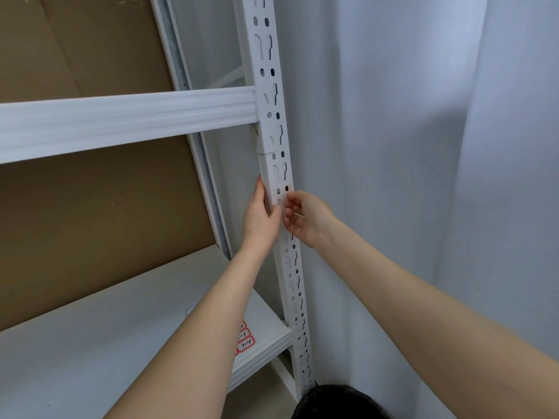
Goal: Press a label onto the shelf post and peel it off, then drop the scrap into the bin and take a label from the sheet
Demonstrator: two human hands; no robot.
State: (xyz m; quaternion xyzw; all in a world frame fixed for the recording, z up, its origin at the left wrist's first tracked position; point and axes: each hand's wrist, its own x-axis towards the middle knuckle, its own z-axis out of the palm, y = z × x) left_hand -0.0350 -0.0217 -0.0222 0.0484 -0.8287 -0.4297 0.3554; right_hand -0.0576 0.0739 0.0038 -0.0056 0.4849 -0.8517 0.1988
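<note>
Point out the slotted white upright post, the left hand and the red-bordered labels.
slotted white upright post [273,137], head view, on its front face above the hands
left hand [260,216], head view, on its back
red-bordered labels [245,343], head view, on the lowest label

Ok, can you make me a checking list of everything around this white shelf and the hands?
surface: white shelf board, bare where it shows.
job's things: white slotted upright post, with a joint below the crossbeam.
clutter: red-edged labels on the shelf edge.
hands: left hand grips the post's left edge; right hand pinches at a slot, fingers curled.
cables: nothing seen.
surroundings: brown cardboard backing, white curtain, dark object at the bottom.
</note>
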